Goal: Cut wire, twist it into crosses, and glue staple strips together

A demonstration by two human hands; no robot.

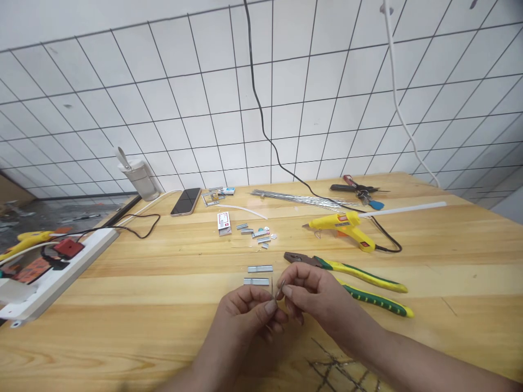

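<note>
My left hand (pixel 254 314) is closed in a pinch around a thin, dark metal wire (pixel 272 287), whose end stands up above the thumb. Close against it, my right hand (pixel 304 288) pinches a short, bent metal piece (pixel 280 288) between thumb and fingertips; it looks like wire too, though the fingers cover most of it. Just beyond the hands lie two strips of staples (pixel 260 269). Green-and-yellow combination pliers (pixel 363 272) lie spread apart beside my right hand, partly behind it. Several dark wire pieces (pixel 335 366), crossing one another, rest under my right forearm.
Behind lie a small staple box (pixel 224 224), more staple strips (pixel 260 234), a phone (pixel 186 201) and a bundle of metal rods (pixel 302 200). A yellow glue gun (pixel 341 226) with a black cord sits at right, near a keyring tool (pixel 359 190). A power strip (pixel 61 277) runs along the left.
</note>
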